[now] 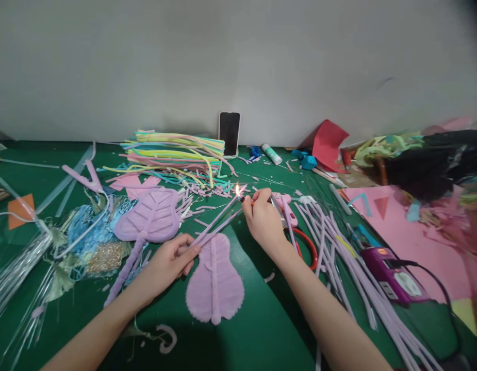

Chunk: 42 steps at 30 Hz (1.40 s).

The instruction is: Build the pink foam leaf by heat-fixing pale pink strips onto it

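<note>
My left hand [180, 255] pinches a few lavender pipe cleaners [221, 215] that slant up to the right. A lit lighter [243, 198] is gripped in my right hand [263, 216], its flame [237, 190] close to the far ends of the pipe cleaners. Whether the flame touches them I cannot tell. Just below and right of my left hand lies a flat lavender fan shape [226, 275] with a ridge down its middle. Left of that hand rests a finished-looking lavender fan [155, 214] with a wrapped handle.
Many lavender pipe cleaners [362, 273] lie at right, beside red-handled scissors [312, 250] and a purple device [396, 278] with a cable. A coloured pipe-cleaner bundle [172, 149] and a phone [229, 134] stand at the back. Blue tassels [83, 226] lie left.
</note>
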{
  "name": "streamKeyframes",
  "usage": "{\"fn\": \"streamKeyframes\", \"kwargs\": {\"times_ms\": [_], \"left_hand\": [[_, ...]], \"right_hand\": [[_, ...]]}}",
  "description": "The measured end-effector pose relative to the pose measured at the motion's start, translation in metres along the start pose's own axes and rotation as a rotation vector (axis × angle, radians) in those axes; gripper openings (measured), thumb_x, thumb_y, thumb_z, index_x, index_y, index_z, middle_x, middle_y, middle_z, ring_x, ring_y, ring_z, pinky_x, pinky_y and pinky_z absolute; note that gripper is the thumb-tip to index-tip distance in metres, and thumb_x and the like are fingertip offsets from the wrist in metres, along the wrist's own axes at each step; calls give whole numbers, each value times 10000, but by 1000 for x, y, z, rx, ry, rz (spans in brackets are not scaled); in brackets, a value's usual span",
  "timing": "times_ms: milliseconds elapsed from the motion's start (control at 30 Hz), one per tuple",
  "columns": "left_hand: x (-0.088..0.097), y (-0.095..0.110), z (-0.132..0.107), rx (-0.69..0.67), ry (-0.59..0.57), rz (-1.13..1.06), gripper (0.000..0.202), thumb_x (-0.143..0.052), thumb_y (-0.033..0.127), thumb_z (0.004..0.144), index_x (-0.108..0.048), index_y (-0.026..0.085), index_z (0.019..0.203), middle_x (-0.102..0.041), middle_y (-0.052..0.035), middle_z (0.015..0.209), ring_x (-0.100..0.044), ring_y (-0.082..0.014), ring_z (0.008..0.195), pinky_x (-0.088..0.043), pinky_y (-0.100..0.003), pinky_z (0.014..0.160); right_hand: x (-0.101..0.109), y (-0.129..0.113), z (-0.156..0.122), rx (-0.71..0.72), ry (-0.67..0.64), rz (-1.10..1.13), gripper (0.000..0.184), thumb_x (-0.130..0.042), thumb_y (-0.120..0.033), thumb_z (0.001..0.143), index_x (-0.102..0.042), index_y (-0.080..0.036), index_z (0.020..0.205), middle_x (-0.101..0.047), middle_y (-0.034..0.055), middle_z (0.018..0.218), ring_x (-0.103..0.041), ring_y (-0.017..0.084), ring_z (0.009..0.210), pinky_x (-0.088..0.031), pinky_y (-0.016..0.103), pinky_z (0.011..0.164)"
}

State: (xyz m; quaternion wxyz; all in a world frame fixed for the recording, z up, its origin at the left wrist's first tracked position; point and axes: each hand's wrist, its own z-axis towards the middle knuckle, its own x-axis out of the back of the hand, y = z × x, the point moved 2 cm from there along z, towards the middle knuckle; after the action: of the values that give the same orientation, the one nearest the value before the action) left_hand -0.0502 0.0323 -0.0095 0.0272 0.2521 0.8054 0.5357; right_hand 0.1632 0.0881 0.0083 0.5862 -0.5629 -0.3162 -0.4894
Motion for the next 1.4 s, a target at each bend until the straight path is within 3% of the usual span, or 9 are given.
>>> {"fn": "streamKeyframes", "kwargs": {"times_ms": [267, 800, 1100, 1400], "left_hand": [[2, -2, 1, -7, -14, 7, 362, -494, 557, 842, -478, 198, 799, -432, 88, 491, -315, -74, 435, -208, -190, 430], [0, -3, 2, -5, -15, -7, 347, -511, 539, 844, -467, 198, 793, -425, 98, 474, -296, -65, 426, -197, -183, 417], [2, -7, 5, -39, -24, -6, 353, -505, 547, 846, -472, 200, 790, -425, 94, 466, -309, -70, 419, -198, -188, 420], [3, -5, 2, -23, -9, -40, 344, -512, 532, 849, -464, 196, 787, -429, 96, 483, -290, -60, 422, -185, -181, 412]], "right_hand": [[0, 14, 6, 22, 65, 39, 168, -297, -274, 930, -354, -133, 1000, -594, 51, 650, -544, 178, 513, -219, 257, 462], [4, 12, 6, 23, 8, 14, 196, -274, -279, 934, -375, -125, 1001, -586, 68, 684, -510, 178, 531, -219, 272, 489], [-1, 24, 11, 47, 99, -18, 187, -251, -298, 942, -356, -147, 970, -585, 67, 725, -510, 158, 490, -193, 257, 434], [0, 0, -6, 59, 6, -84, 184, -304, -290, 949, -367, -120, 984, -615, 80, 665, -627, 208, 576, -245, 258, 424]]}}
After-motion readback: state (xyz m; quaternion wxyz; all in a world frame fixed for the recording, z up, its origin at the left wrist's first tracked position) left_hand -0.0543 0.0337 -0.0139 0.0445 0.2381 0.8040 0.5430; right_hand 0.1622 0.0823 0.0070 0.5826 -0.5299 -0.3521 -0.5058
